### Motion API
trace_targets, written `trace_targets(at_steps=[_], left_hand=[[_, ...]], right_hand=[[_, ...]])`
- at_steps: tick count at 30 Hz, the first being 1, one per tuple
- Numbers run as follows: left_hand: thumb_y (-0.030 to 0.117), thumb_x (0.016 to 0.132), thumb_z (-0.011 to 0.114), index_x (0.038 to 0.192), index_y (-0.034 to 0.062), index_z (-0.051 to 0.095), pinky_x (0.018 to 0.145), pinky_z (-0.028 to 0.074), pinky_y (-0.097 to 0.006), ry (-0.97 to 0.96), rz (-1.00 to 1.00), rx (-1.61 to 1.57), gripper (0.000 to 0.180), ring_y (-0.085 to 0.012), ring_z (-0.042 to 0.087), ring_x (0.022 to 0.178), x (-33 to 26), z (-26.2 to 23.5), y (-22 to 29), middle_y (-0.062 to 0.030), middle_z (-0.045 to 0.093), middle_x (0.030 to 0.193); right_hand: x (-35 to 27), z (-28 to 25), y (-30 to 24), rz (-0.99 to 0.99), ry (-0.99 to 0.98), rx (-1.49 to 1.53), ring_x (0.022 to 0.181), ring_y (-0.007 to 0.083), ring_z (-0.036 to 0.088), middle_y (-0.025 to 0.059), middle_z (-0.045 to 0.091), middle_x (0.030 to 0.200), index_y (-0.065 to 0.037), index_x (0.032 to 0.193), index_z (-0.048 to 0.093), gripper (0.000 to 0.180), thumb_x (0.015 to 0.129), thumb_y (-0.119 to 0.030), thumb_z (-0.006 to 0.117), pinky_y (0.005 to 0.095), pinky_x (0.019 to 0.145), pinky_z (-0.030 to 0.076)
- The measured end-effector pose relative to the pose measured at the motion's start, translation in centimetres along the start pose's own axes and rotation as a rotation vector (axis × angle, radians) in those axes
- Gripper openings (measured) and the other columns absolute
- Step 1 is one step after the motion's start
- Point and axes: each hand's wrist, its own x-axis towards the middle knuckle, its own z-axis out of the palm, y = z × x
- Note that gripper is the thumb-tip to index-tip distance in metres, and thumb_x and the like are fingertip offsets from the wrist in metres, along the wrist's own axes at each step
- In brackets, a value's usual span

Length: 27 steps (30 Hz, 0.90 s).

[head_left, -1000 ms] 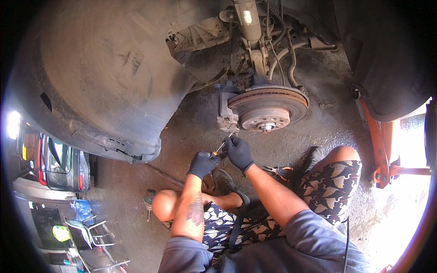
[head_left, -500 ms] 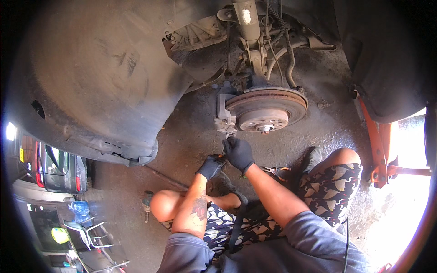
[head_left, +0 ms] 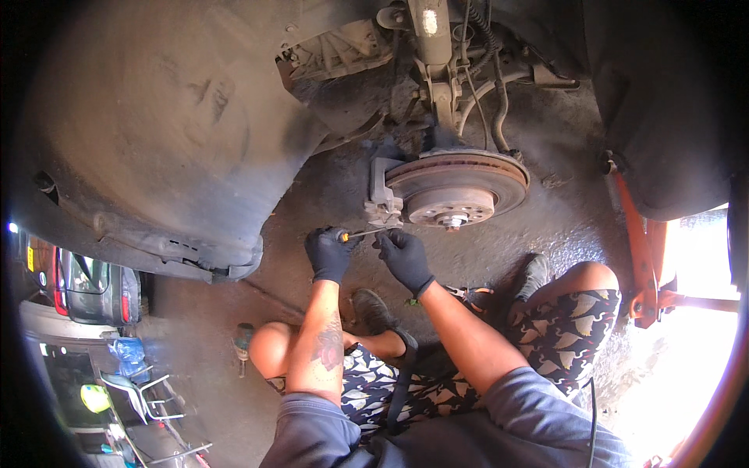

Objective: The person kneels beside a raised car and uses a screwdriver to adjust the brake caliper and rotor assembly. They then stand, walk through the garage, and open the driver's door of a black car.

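My left hand (head_left: 331, 254), in a black glove, is closed round a screwdriver (head_left: 366, 232). A yellow-orange bit of its handle shows at the fist, and its thin shaft points right, to just under the brake caliper (head_left: 382, 210). My right hand (head_left: 404, 257), gloved too, is close below the caliper with its fingers curled together near the shaft's tip. What those fingers hold, if anything, is hidden. The caliper sits on the left edge of the brake disc (head_left: 456, 191), whose hub faces me.
Above the disc rise the strut (head_left: 429, 39) and hoses. A wheel-arch liner (head_left: 179, 140) fills the upper left. An orange jack (head_left: 644, 265) stands at right. Pliers (head_left: 472, 295) lie by my shoe, and a dark tool (head_left: 243, 343) stands beside my left knee.
My left hand has moved left and up, away from my right hand, and the screwdriver's shaft now shows between them. My right hand has shifted slightly down.
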Motion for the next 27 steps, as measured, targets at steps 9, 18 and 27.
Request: trace_targets(at_steps=[9,18,27], left_hand=[[0.027,0.067,0.085,0.075,0.0084,0.073,0.061,0.05,-0.041,-0.043,0.026,-0.069,0.024,-0.0318,0.064,0.064,0.3,1.1,-1.3,-0.0135,0.067,0.071],[0.029,0.071,0.083,0.069,0.0062,0.067,0.059,0.048,-0.041,-0.178,-0.136,0.11,0.027,-0.0343,0.062,0.064,-1.9,-0.5,1.8,-0.0164,0.064,0.07],[0.023,0.07,0.078,0.07,0.0065,0.068,0.064,0.047,-0.045,-0.08,0.117,-0.052,0.019,-0.0357,0.06,0.068,1.1,2.5,-0.9,-0.015,0.064,0.072]], right_hand=[[-0.2,-2.4,-1.6,0.379,-0.098,0.654,0.074,0.0177,0.067,0.0102,0.072,0.091,-0.002,0.103,0.069,0.026,0.097,-0.024,0.057,0.0308,0.066,0.055],[0.8,-2.2,0.0,0.524,-0.049,0.723,0.079,0.0209,0.068,0.0107,0.07,0.097,-0.003,0.109,0.067,0.025,0.096,-0.021,0.055,0.0355,0.071,0.057],[-0.4,-3.2,-1.1,0.509,-0.063,0.635,0.078,0.0219,0.068,0.013,0.071,0.096,-0.002,0.11,0.067,0.027,0.095,-0.021,0.055,0.0346,0.069,0.056]])
